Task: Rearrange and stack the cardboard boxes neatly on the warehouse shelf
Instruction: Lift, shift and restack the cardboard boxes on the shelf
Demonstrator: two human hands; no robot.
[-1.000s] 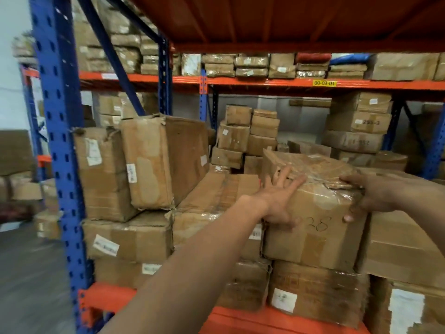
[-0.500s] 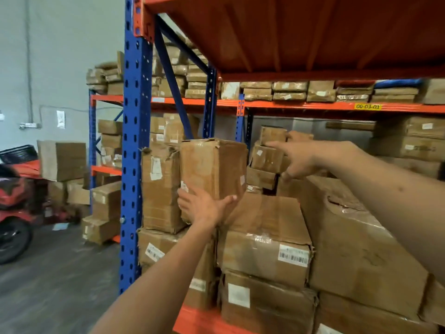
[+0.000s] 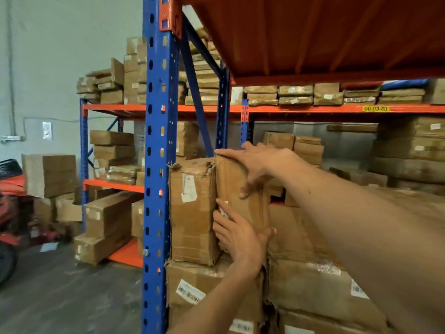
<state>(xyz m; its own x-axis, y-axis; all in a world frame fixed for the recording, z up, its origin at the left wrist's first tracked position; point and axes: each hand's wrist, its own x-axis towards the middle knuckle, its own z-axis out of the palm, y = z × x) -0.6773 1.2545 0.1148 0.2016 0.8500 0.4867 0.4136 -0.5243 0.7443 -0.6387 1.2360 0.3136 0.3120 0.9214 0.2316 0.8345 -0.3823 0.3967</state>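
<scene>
A tall worn cardboard box (image 3: 237, 189) stands upright on the stacked boxes, just right of the blue upright post (image 3: 157, 165). My right hand (image 3: 260, 165) grips its top edge, fingers spread down its front face. My left hand (image 3: 238, 235) holds its lower front and bottom corner. A second upright box (image 3: 192, 213) with a torn top and a white label stands touching it on the left, against the post. Both rest on a larger box (image 3: 192, 285) bearing a barcode label.
A broad taped box (image 3: 310, 285) lies to the right at the same level. The orange shelf deck (image 3: 313, 32) hangs low overhead. More boxes fill the rear rack (image 3: 301, 109) and the neighbouring bay (image 3: 108, 225). A red vehicle (image 3: 9, 213) stands on the floor at left.
My view has swung left and closer. My right hand came from the boxes behind onto the tall box's top edge, and my left hand slid to its lower front.
</scene>
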